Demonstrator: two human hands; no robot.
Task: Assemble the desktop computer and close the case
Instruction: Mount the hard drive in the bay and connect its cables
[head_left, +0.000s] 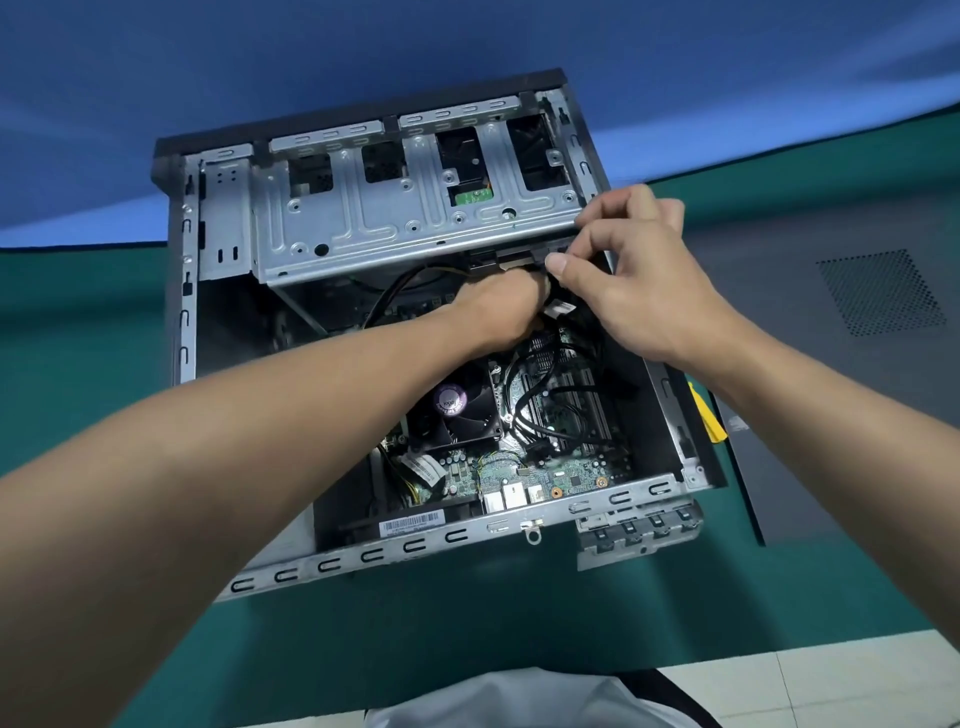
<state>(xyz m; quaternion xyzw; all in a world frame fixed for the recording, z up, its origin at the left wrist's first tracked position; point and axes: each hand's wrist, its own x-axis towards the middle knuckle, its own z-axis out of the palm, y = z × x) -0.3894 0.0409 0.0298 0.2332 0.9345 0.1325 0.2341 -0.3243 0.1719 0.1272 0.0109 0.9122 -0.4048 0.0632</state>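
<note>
Single head-worn wide-angle view, looking steeply down, close over the open case (182, 291)

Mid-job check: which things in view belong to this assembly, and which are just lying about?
In the job: open case, drive cage, black cables pinched by the right hand, left hand among them (fingers hidden), motherboard, side panel beside the case.
Lying about: yellow object at the case's right edge; green mat underneath.
</note>
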